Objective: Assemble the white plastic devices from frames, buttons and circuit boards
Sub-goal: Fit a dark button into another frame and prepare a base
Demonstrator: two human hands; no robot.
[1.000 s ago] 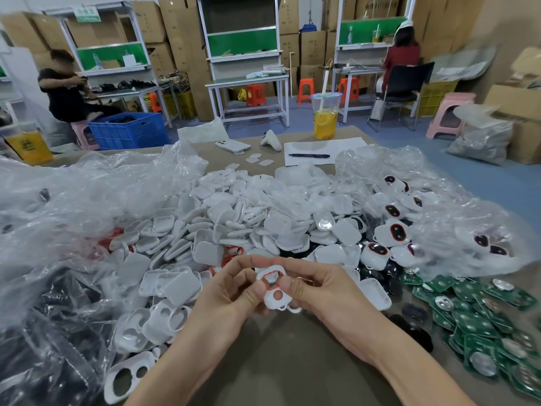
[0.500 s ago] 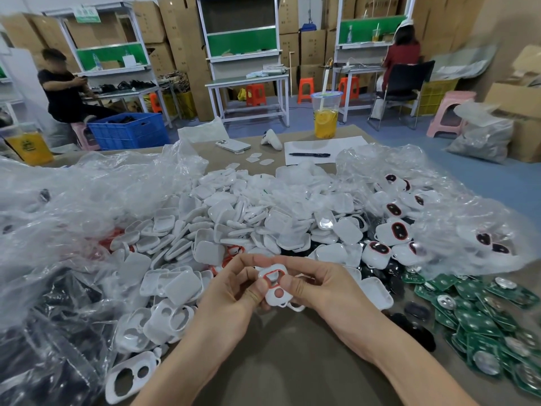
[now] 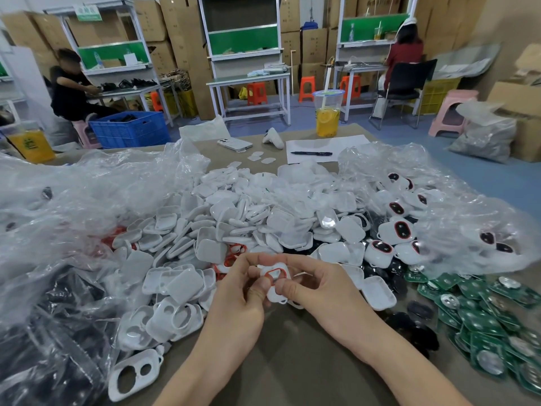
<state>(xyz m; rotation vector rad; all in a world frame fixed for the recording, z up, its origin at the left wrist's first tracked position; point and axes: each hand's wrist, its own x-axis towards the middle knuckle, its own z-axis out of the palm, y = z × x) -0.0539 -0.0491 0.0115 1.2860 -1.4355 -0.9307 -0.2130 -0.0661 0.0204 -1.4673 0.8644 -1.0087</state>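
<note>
Left hand [image 3: 238, 303] and right hand [image 3: 320, 288] pinch the white frame [image 3: 274, 296], fingers curled round it. It looks light, stiff and thin-walled, so it is best held by its edges.

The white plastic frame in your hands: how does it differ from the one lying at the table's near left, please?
The held white plastic frame carries a red ring in its opening; the lying white plastic frame has two empty holes. The left hand and right hand pinch the held frame; the lying frame rests untouched on the brown table. Both are white.
</note>
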